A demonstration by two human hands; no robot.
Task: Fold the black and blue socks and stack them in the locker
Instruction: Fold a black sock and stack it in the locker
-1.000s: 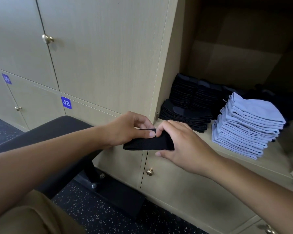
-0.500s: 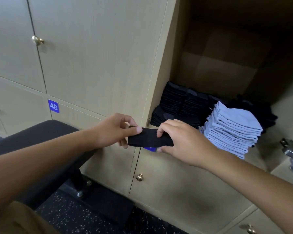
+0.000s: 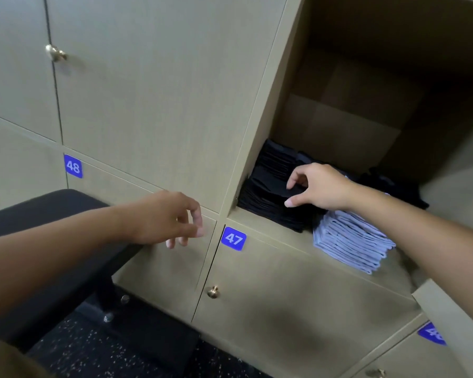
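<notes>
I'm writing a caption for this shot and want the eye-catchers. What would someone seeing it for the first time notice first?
First, the right hand reaching into the open wooden locker compartment, holding a folded black sock over the front stack of folded black socks. Beside that, to the right, a neat stack of folded light blue socks. The left hand hangs loosely, holding nothing, near the blue "47" label.

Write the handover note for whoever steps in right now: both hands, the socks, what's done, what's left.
Right hand: inside the open locker, fingers curled on a folded black sock atop the front black stack.
Left hand: empty, loosely curled, outside by the number 47 tag.
Blue stack sits right of the black stack, at the shelf's front edge.
Done: this sock is folded.
Left: release it squarely; a loose dark heap lies behind.
</notes>
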